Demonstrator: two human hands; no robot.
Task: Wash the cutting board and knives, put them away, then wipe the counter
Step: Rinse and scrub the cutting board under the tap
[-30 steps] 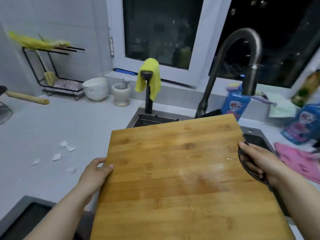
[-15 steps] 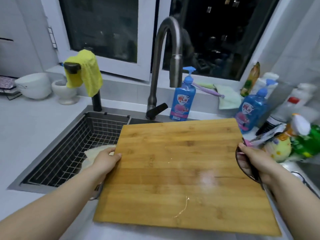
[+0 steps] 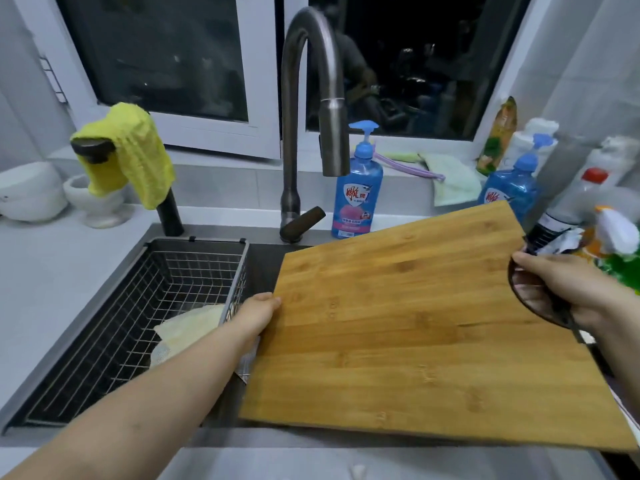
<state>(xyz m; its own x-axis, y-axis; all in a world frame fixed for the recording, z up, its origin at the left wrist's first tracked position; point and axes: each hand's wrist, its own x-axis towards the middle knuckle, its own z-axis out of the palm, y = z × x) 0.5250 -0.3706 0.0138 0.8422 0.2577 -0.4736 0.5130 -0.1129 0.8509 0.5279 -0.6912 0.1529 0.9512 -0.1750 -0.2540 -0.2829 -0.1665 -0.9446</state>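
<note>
your left hand (image 3: 258,315) and right hand (image 3: 571,289) each grip an opposite edge of the cutting board (image 3: 415,341), centre-right; stiff, likely heavy, slick once wet.

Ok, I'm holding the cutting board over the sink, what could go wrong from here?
The cutting board has its far right corner close to the bottles crowded by the wall, so swinging it could topple them. The faucet spout hangs near its far left corner, and lifting might knock it. The left hand grips only one edge, so the board could slip into the sink.
</note>
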